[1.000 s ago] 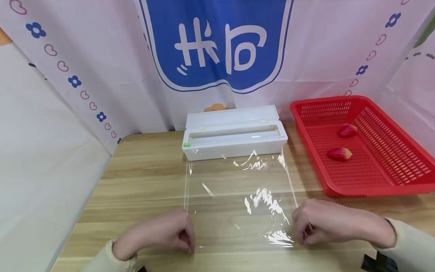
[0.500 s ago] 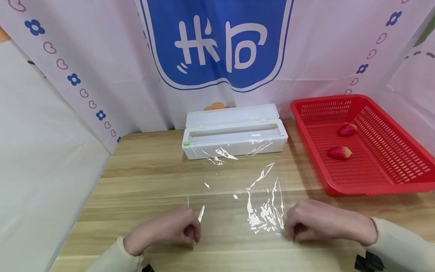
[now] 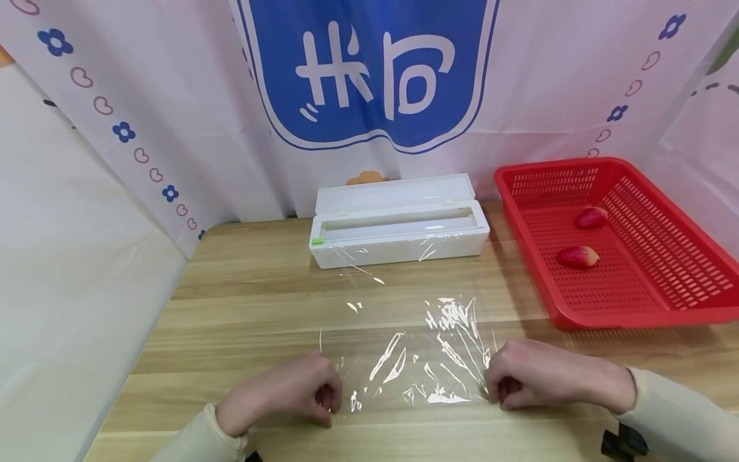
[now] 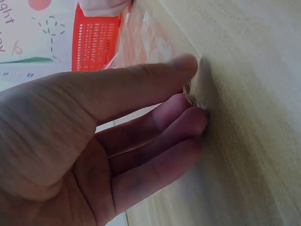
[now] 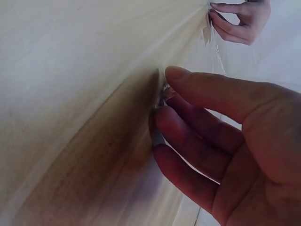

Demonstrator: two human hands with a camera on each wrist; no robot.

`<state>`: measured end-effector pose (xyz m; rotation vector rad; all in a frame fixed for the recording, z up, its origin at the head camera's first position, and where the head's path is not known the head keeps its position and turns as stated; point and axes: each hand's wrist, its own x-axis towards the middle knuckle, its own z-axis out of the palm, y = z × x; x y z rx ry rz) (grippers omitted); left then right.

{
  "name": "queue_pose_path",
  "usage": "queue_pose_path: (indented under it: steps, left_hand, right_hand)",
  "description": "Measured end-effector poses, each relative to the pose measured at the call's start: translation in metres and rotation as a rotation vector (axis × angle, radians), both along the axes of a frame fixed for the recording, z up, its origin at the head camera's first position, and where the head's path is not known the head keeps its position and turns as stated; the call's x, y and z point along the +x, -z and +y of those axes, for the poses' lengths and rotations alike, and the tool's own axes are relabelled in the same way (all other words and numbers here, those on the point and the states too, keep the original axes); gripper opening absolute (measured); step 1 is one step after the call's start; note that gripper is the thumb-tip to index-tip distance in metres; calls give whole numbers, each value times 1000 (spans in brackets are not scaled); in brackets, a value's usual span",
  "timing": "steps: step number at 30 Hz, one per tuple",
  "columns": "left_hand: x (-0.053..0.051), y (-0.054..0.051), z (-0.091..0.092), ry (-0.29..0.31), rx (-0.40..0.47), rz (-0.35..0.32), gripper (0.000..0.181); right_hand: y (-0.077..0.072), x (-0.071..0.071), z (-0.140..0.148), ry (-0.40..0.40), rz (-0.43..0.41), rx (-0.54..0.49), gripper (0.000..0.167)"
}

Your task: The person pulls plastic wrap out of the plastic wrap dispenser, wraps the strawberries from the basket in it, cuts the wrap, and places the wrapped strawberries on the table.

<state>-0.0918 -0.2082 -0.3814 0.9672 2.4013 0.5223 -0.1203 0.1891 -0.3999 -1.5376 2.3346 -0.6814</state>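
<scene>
A clear plastic film (image 3: 404, 359) stretches over the wooden table from a white open-lidded box (image 3: 398, 247) toward the front. My left hand (image 3: 294, 391) pinches its front left corner; the left wrist view has a bit of film between the thumb and fingers of that hand (image 4: 141, 122). At the front right corner my right hand (image 3: 537, 375) pinches the film, which bunches between thumb and fingers of the same hand (image 5: 211, 132) in the right wrist view. Both hands are low over the tabletop. Glossy creases run across the film, mostly near the right hand.
A red basket (image 3: 554, 289) stands at the right, with two red-and-yellow pieces (image 3: 577, 257) in it. Behind the box hangs a white cloth with a blue emblem (image 3: 375, 128); more white cloth (image 3: 75, 256) borders the table (image 3: 231, 308) on the left.
Both hands have shifted inward, closer to each other, still pinching the film. The film is slacker, its side edges less straight and its shiny creases differently placed. Box and basket stay put.
</scene>
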Motion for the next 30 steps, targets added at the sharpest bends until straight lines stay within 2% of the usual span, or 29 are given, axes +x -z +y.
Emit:
queue_pose_path:
  steps: [4, 8, 14, 22, 26, 30]
  left_hand:
    - [0, 0, -2, -9, 7, 4, 12]
    - [-1, -2, -4, 9, 14, 12, 14]
    - [-1, -1, -5, 6, 12, -19, 15]
    - [-3, 3, -1, 35, -8, 67, 21]
    - [-4, 4, 0, 45, -9, 71, 22]
    - [-5, 4, 1, 41, -14, 66, 23]
  right_hand:
    - [0, -1, 3, -17, 0, -7, 24]
    - [0, -2, 7, -56, 26, -25, 23]
    - [0, -4, 9, -65, 42, -33, 24]
    - [0, -2, 10, -43, 51, -31, 25]
    - [-7, -2, 10, -48, 67, -54, 22]
    - [-24, -4, 15, -24, 60, -77, 23]
